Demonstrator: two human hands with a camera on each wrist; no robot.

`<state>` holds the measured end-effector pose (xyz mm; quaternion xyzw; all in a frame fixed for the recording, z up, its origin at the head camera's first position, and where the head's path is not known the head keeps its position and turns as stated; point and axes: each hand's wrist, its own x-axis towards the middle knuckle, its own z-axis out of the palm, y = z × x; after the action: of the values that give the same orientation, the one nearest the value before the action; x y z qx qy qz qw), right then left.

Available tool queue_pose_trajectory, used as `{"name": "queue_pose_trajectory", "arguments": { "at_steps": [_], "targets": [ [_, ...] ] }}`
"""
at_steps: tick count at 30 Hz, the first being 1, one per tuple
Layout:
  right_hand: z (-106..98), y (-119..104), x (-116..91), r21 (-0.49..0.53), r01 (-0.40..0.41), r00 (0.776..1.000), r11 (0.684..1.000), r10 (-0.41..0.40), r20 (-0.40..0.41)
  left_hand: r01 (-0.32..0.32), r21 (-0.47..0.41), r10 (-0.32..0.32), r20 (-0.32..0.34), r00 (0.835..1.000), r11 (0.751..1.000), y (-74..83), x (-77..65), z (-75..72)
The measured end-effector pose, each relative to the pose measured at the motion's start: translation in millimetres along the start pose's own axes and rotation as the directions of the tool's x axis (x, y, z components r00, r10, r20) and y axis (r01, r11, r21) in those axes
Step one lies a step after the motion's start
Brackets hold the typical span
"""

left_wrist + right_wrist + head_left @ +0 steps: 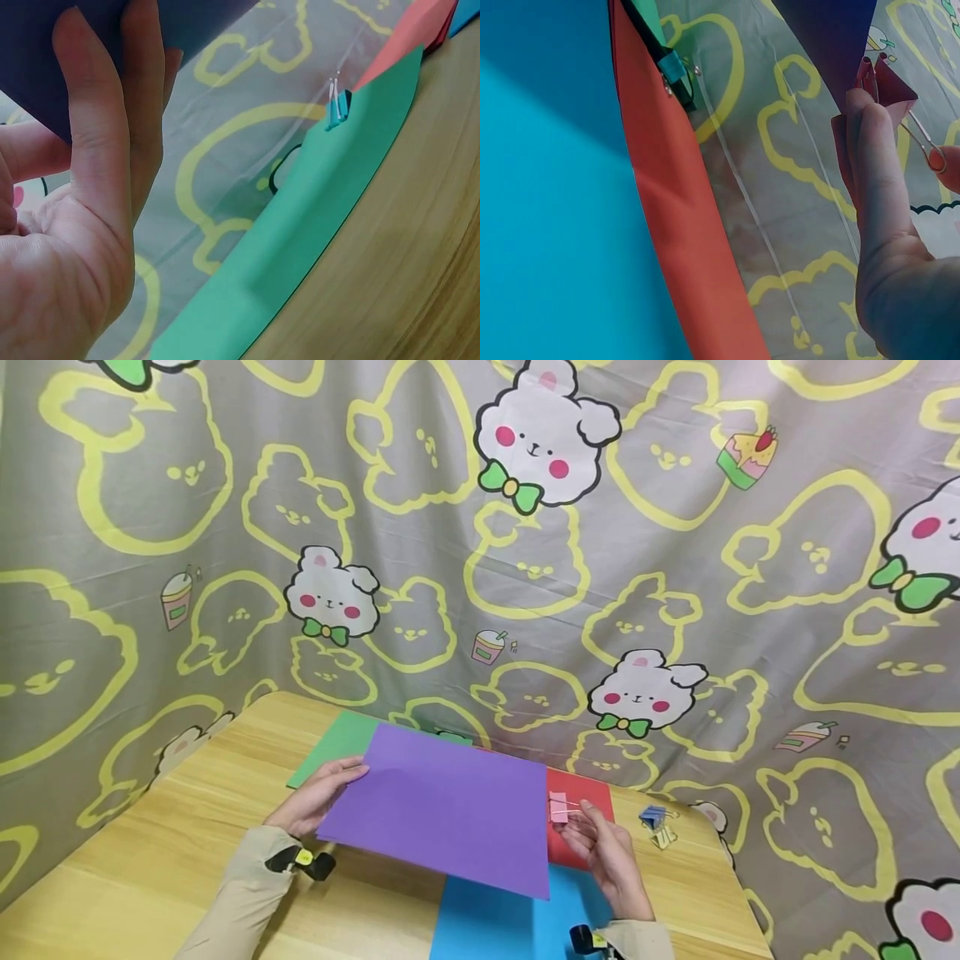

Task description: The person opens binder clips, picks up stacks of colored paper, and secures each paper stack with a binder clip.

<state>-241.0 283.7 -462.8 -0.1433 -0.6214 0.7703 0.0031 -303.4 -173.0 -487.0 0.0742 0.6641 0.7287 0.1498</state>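
Observation:
A purple sheet of card or paper (450, 810) is held up, tilted, above the table. My left hand (318, 797) pinches its left edge, thumb on top and fingers underneath; the left wrist view shows these fingers (101, 139) against the underside. Close to the sheet's right edge, my right hand (607, 856) grips a pink binder clip (558, 807) by its wire handle. In the right wrist view the clip (895, 96) is right at the sheet's corner, with fingers along one side and the thumb at a wire loop.
Beneath the purple sheet lie green (330, 745), red (592, 793) and blue (487, 918) sheets on the wooden table (180, 827). A teal binder clip (338, 110) grips the green sheet's edge. Blue (654, 816) and yellow (663, 837) clips lie at right. A patterned curtain (420, 552) hangs behind.

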Motion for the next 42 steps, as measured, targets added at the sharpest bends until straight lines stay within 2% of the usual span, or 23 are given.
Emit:
{"name": "queue_pose_trajectory", "arguments": {
  "at_steps": [8,15,21,28,36,42],
  "targets": [
    [6.4,0.4,-1.7,-0.021,0.0,1.0,1.0,0.0,-0.004,0.011,-0.035,-0.011,0.021,1.0,0.999,-0.9,1.1,0.7],
    [10.7,4.0,0.3,-0.015,-0.015,1.0,1.0,0.014,-0.011,0.005,-0.029,-0.004,0.033,0.999,1.0,2.9,-0.8,1.8],
    [15.2,6.8,0.5,-0.016,-0.019,1.0,1.0,0.019,-0.005,0.027,-0.023,-0.027,0.025,0.999,0.999,2.1,-1.2,1.4],
    [20.6,8.1,-2.1,-0.039,-0.008,1.0,0.999,0.008,0.006,0.019,-0.047,-0.016,0.047,0.999,0.999,2.0,-2.0,0.8],
    [23.0,9.9,-2.1,-0.043,-0.02,1.0,0.999,0.02,0.006,0.025,-0.09,-0.021,0.044,0.999,0.996,2.0,-2.2,2.7],
    [24.7,10.3,-2.4,-0.046,-0.03,1.0,0.998,0.03,0.002,0.022,-0.062,-0.02,0.048,0.999,0.998,2.0,-0.1,0.9]
  ]
}}
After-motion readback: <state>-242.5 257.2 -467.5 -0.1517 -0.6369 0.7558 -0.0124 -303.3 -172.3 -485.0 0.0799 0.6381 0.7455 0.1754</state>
